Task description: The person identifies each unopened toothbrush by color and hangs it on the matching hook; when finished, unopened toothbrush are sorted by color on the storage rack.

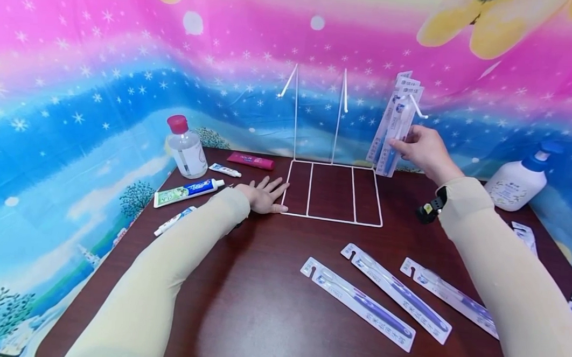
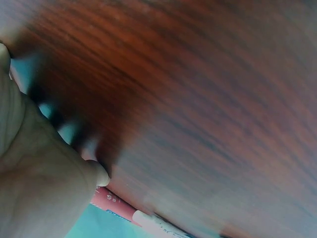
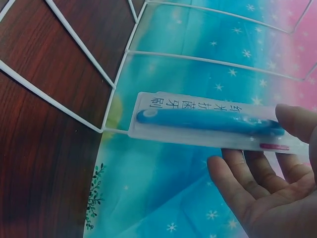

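Right hand (image 1: 425, 149): blue packaged toothbrush (image 1: 399, 129) pinched, held at right hook (image 1: 419, 108) of white wire rack (image 1: 309, 189) | Left hand (image 1: 264, 195): fingers spread wide, laid on table (image 1: 246, 284) by rack's left edge | Pack print — 抗菌牙刷 — read; green-blue tube (image 1: 187, 193) label too small

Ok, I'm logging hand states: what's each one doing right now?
Left hand: open, fingers spread at the white wire rack, holding nothing.
Right hand: pinching a packaged toothbrush.

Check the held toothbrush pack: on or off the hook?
On: white hook juts forward from the toothbrush pack near its top; right hand grips it lower.
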The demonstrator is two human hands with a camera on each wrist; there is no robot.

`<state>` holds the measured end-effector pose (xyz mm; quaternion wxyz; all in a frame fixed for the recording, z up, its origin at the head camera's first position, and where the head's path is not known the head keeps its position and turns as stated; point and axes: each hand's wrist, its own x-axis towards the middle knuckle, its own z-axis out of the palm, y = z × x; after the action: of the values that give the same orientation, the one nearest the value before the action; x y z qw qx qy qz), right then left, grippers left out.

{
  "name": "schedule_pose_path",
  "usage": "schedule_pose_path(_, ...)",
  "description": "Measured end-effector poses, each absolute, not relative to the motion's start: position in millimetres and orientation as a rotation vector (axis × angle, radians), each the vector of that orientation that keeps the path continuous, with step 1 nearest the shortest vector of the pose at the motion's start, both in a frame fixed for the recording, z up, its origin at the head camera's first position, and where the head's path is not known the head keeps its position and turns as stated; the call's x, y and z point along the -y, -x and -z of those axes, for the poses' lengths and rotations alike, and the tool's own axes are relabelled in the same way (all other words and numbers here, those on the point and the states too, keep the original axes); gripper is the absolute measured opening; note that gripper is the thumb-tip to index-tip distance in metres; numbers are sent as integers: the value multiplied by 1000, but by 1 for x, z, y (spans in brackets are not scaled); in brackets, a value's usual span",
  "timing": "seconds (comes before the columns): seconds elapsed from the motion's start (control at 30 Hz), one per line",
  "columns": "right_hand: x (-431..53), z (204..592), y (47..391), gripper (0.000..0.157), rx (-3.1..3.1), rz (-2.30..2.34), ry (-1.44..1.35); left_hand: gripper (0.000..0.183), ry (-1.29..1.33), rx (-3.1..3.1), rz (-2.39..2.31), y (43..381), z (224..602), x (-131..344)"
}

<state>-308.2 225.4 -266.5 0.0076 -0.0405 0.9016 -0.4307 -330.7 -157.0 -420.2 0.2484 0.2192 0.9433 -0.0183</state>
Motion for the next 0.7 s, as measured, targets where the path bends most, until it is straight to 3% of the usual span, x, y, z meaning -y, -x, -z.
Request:
schedule_pose_path(0.3, -243, 268, 300, 58, -2862, 1330, 106, 86, -622, -2557, 39, 327, 418, 156)
schedule_pose_path(0.53, -289, 268, 278, 70, -2962, 1087, 71, 90, -646, -2562, 11, 332, 420, 162)
schedule_pose_path(0.7, -338, 290, 259, 79, -2982, 791, 49, 88, -637, -2558, 28, 330, 414, 163)
